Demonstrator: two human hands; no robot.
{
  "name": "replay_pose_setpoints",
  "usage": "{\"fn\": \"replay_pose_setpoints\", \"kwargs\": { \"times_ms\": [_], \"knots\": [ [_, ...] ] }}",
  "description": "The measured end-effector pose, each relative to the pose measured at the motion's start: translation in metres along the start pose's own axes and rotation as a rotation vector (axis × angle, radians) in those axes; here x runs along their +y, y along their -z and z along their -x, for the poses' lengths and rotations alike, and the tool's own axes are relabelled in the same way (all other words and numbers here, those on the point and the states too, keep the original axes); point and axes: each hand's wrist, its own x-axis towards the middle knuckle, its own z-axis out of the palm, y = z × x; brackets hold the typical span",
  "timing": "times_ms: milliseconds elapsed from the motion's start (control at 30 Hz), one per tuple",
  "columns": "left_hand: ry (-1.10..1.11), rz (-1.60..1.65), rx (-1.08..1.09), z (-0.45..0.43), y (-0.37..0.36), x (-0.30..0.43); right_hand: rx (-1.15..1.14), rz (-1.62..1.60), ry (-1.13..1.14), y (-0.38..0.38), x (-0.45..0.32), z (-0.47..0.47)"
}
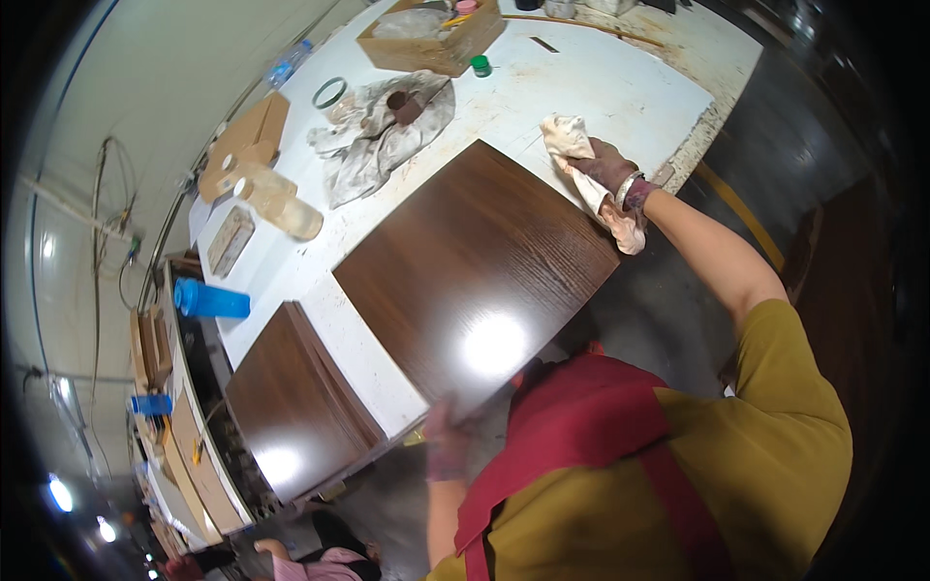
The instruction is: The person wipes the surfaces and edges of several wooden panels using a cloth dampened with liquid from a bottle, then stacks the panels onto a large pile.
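Observation:
A dark brown wood-grain panel (pixel 465 247) lies on the white-topped workbench (pixel 501 102) in front of me, a lamp's glare on its near part. Beyond its right edge, my right hand (pixel 609 168), in a dark purplish glove, grips a cream cloth (pixel 567 138) whose lower end hangs by the panel's right corner. My left hand (pixel 447 428), gloved and blurred, is at the panel's near left corner; whether its fingers are closed on the edge cannot be told. To the left lies a stack of similar brown panels (pixel 298 399).
A stained grey cloth (pixel 392 138) bears a brown piece. Around are a cardboard box (pixel 436 43), a green-lidded jar (pixel 481 67), a plastic bottle (pixel 290 210), a worn block (pixel 231 242) and a blue bottle (pixel 214 299). Another person (pixel 334 563) is at the lower left.

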Motion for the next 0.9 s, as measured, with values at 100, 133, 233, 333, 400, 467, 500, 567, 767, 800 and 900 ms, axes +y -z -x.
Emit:
{"fn": "replay_pose_setpoints", "kwargs": {
  "times_ms": [100, 133, 233, 333, 400, 467, 500, 567, 767, 800, 900],
  "knots": [
    [0.01, 0.272, 0.066, 0.026, 0.014, 0.057, -0.003, -0.034, 0.199, -0.036, -0.089, 0.058],
    [-0.019, 0.299, -0.029, 0.027, 0.017, 0.072, -0.04, 0.275, 0.605, -0.059, -0.077, 0.076],
    [-0.066, 0.224, -0.03, 0.029, 0.027, 0.067, -0.515, 0.337, 0.782, -0.103, -0.118, 0.165],
    [0.026, 0.328, 0.027, 0.017, 0.044, 0.039, -0.516, -0.09, 1.046, -0.135, -0.064, 0.149],
    [0.033, 0.425, 0.142, 0.014, 0.03, 0.025, -0.336, 0.176, 0.665, -0.11, -0.012, 0.091],
    [0.034, 0.46, 0.09, 0.011, 0.029, 0.008, 0.007, 0.474, 0.423, -0.063, -0.005, 0.062],
    [0.035, 0.476, 0.059, 0.008, 0.027, 0.002, 0.152, 0.763, 0.553, -0.055, -0.002, 0.059],
    [0.0, 0.421, 0.063, 0.003, 0.018, -0.011, -0.3, 0.181, 0.367, -0.058, -0.013, 0.08],
    [0.169, 0.417, 0.043, 0.004, 0.019, -0.033, -0.515, 0.358, 1.029, -0.091, -0.019, 0.159],
    [0.178, 0.4, 0.067, 0.008, 0.02, -0.033, -0.492, 0.61, 0.789, -0.083, -0.022, 0.134],
    [0.195, 0.347, 0.096, 0.006, 0.021, -0.035, -0.239, 0.299, 0.094, -0.033, 0.018, 0.051]
  ]
}}
